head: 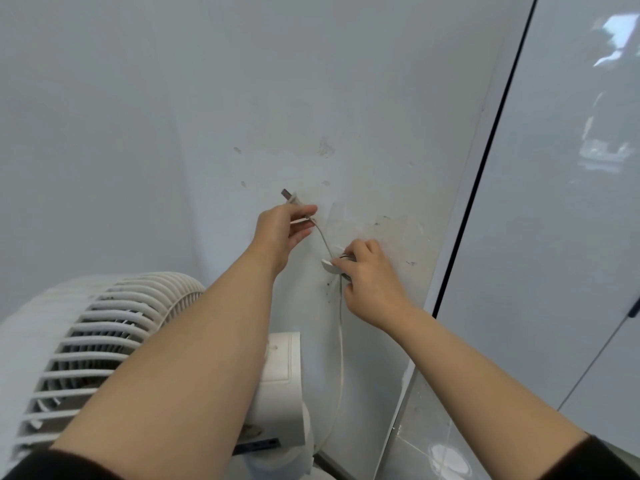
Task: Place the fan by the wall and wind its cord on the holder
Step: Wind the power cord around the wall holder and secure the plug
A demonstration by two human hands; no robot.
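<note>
Against wall point(311, 81), left hand point(282, 228) pinches cord point(323, 239) above right hand point(370, 282) gripping it

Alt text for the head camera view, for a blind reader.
A person's left hand pinches a thin white cord near its plug, while the right hand grips the cord at a small white wall holder. A white slatted fan stands below, beside the wall.

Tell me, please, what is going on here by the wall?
A person is winding the cord of the fan onto a white holder on the wall. The left hand pinches the cord just behind its plug; the right hand holds the cord at the holder. The fan stands by the wall, cord hanging down to it.
</note>
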